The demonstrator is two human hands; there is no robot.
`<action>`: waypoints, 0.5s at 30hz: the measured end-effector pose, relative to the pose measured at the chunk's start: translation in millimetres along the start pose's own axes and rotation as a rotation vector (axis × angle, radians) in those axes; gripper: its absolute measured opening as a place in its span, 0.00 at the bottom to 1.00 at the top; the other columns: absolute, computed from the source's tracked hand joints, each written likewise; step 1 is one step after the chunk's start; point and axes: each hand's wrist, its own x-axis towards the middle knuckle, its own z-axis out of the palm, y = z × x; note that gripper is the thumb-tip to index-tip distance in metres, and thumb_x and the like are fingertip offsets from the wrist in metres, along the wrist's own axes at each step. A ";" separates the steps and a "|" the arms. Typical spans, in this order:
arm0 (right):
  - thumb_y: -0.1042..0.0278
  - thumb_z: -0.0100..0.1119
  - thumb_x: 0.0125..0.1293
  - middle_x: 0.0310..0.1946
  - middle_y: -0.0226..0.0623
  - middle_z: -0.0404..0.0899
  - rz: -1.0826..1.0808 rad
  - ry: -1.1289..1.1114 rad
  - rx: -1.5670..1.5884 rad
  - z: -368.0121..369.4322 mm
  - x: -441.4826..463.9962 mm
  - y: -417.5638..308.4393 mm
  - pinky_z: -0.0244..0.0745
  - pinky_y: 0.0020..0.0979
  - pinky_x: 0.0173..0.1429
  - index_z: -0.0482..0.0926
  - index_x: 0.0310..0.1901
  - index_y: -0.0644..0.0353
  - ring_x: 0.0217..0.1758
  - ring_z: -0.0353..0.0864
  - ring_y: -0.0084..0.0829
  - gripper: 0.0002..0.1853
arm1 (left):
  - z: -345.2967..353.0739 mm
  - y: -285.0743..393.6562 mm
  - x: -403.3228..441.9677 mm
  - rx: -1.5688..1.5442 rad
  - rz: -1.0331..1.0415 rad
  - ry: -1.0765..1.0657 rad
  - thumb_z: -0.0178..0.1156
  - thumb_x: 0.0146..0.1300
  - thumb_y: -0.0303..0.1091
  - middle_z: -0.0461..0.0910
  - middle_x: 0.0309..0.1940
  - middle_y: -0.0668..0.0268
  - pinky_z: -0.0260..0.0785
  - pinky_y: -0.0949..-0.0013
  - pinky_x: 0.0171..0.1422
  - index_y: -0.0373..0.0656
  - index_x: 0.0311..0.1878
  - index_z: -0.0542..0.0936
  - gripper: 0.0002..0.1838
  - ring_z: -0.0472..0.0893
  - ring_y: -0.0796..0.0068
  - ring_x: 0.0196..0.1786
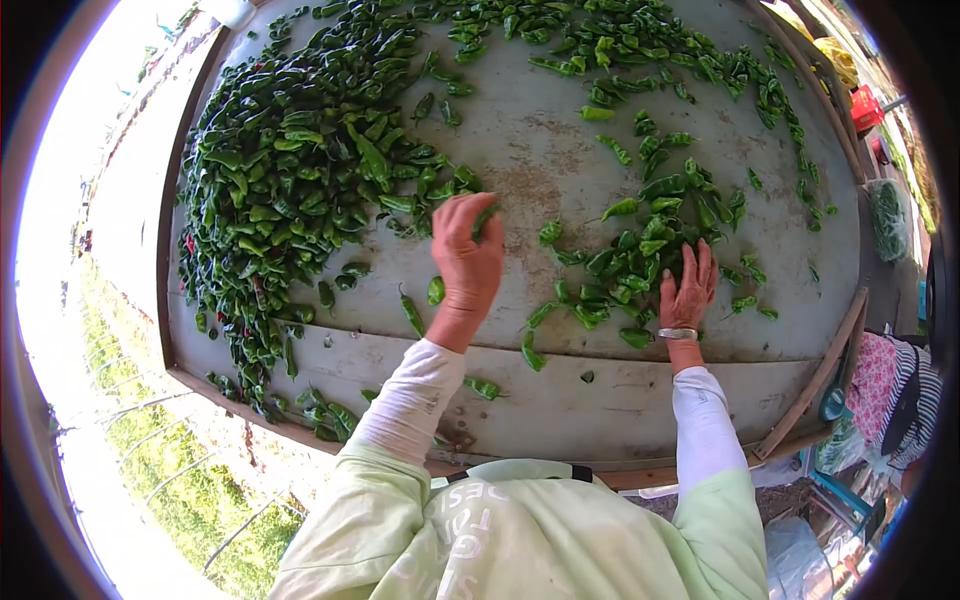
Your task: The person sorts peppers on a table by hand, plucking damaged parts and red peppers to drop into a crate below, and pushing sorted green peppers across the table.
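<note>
My left hand (468, 255) is raised over the middle of the table, its fingers curled round a green pepper (486, 220) that shows partly at the fingertips. Just beyond it lies the right edge of a large heap of green peppers (270, 190), with a few red ones among them. My right hand (688, 295), with a bracelet (678, 333) at the wrist, rests against a smaller pile of green peppers (650, 240). Its fingers are stretched forward and the thumb is apart. What lies under that palm is hidden.
The grey table (530, 280) has a raised wooden edge (815, 385). More peppers (640, 40) run along its far side. At the right are a red crate (866, 108), a bag of green produce (887, 220) and a person in striped clothing (912, 400).
</note>
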 end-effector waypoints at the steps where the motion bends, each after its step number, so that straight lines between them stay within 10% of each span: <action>1: 0.54 0.53 0.56 0.68 0.34 0.57 -0.007 0.010 0.000 0.2 0.9 0.2 0.49 0.52 0.67 0.69 0.60 0.49 0.69 0.53 0.50 0.28 | -19.3 -27.0 -0.5 0.014 -0.073 0.055 0.61 0.46 0.18 0.79 0.37 0.62 0.69 0.64 0.51 0.44 0.40 0.80 0.16 0.76 0.60 0.44; 9: 0.53 0.53 0.56 0.68 0.33 0.58 -0.019 0.031 0.013 1.7 0.4 -0.5 0.52 0.53 0.66 0.68 0.60 0.47 0.68 0.54 0.51 0.28 | -82.5 -95.5 9.8 0.718 -0.316 -0.174 0.68 0.40 0.40 0.76 0.42 0.58 0.66 0.55 0.54 0.48 0.48 0.78 0.26 0.70 0.58 0.54; 15: 0.52 0.53 0.55 0.68 0.32 0.58 0.006 0.032 -0.027 0.9 1.7 -0.7 0.53 0.53 0.65 0.69 0.60 0.47 0.67 0.56 0.51 0.29 | -68.6 -115.3 25.9 0.463 -0.175 -0.286 0.65 0.45 0.32 0.77 0.37 0.57 0.69 0.55 0.49 0.46 0.42 0.79 0.16 0.75 0.53 0.45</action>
